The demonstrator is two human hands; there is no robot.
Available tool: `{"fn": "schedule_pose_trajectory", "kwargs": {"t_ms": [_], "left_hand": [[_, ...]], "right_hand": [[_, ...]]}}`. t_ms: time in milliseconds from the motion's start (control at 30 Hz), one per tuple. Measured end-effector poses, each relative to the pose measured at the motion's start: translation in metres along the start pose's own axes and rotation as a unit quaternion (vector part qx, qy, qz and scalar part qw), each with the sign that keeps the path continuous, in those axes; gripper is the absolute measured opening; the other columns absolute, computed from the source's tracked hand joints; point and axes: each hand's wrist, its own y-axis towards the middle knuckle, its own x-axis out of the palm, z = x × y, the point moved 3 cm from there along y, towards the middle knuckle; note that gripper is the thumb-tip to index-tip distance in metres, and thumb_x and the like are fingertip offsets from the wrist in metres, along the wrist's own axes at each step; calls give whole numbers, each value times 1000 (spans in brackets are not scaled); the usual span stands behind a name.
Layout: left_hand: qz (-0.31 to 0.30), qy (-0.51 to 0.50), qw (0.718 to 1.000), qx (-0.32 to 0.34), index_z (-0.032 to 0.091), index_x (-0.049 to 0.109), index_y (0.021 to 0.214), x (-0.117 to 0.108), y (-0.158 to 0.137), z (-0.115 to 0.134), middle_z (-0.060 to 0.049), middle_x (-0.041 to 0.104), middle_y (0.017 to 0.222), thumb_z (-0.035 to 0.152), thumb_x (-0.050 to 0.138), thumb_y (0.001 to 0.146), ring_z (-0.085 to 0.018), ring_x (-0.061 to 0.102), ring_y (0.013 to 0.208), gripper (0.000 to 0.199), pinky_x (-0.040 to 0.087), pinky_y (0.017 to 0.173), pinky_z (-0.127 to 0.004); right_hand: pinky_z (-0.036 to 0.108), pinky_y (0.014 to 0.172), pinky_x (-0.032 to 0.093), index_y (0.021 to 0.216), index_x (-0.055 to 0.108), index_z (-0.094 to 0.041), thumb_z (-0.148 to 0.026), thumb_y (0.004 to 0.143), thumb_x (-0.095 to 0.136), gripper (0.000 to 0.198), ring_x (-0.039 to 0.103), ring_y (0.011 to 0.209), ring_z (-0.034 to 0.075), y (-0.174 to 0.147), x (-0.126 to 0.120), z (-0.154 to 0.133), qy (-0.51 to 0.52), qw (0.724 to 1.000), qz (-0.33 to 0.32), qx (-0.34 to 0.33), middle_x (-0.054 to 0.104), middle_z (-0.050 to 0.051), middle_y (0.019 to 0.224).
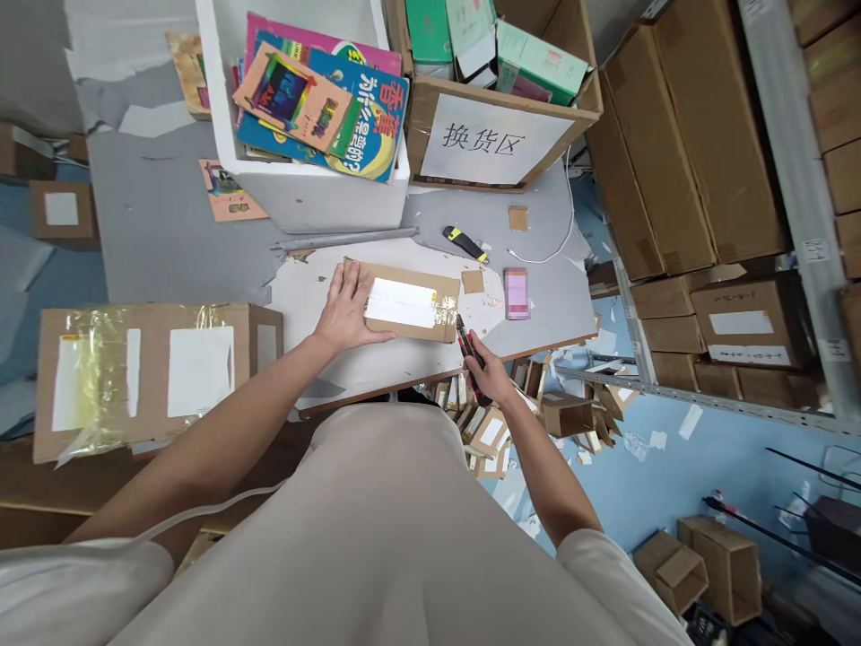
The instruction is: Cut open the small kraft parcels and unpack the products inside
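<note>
A small sealed cardboard box (447, 318) with a white label lies flat on the white-topped part of the table in front of me. My left hand (346, 311) holds its left end, with the fingers over the top and the thumb along the near side. In my right hand (488, 370) is a red and black utility knife (465, 339), gripped by its handle. The knife's tip points at the box's near right corner, beside the clear tape on that end. Whether the blade touches the box I cannot tell.
A yellow and black cutter (465, 244) and a phone (517, 293) lie beyond and right. Behind stand a white foam bin (316, 199) of books and a carton (417, 135) of green boxes. A large taped box (148, 377) sits left; shelves (740, 386) stand right.
</note>
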Motion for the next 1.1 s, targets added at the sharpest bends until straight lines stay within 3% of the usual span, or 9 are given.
{"fn": "schedule_pose_trajectory", "kwargs": {"t_ms": [167,267,400,500,567,733,900,1000,1100], "left_hand": [[-33,16,999,-27,14,24,149,-7,-1,5,-24,13,157,77,69,53,-48,4,144,124,18,108,-65],[-57,36,996,-50,15,24,150,-11,-2,8,-24,13,157,78,66,55,-49,5,143,122,18,106,-67],[-69,46,995,-60,15,23,151,-14,-3,11,-23,11,158,77,66,57,-48,4,144,121,20,105,-69],[-61,44,995,-69,16,21,151,-13,-5,12,-23,11,158,76,67,56,-48,4,144,122,21,105,-69],[-49,45,995,-71,15,22,151,-11,-7,12,-23,10,158,77,67,56,-47,4,144,122,20,105,-69],[-1,65,996,-55,21,30,149,-4,-22,16,-21,20,157,73,62,67,-45,9,145,102,8,108,-69],[12,70,997,16,27,42,141,6,-41,25,-16,44,147,55,54,84,-37,33,140,64,12,111,-65],[9,54,998,38,25,49,136,10,-48,25,-15,54,138,46,49,90,-32,44,132,51,25,112,-56],[4,31,999,36,24,52,134,13,-51,21,-14,57,133,40,47,91,-30,48,128,46,30,110,-51]], "right_hand": [[30,58,54,154,10,-25,-41,91,45,74,58,51,13,-5,-17,11,-79,996,45,-6,67,3,88],[31,62,52,149,29,-18,-45,90,48,68,61,55,17,1,-24,14,-122,989,75,-23,65,2,76],[28,50,48,123,55,-18,-53,86,50,51,57,48,15,0,-41,23,-33,999,6,-6,61,1,69],[27,44,45,122,53,-20,-57,83,53,54,54,45,14,-4,-61,34,72,996,-30,35,61,1,75],[28,45,45,129,47,-20,-58,85,49,59,54,47,13,2,-69,38,90,995,21,33,60,2,81],[36,76,51,145,36,-16,-35,93,33,55,59,76,19,55,-32,42,-149,975,162,28,59,12,103],[44,90,45,145,37,-14,-15,88,41,57,51,107,28,98,20,51,-357,921,147,40,51,19,117],[46,93,44,142,42,-15,-14,86,45,55,49,114,30,99,16,49,-377,918,121,22,51,20,122],[48,101,40,144,37,-13,-25,92,41,53,44,123,30,91,-14,19,-324,919,220,-46,46,21,129]]}}
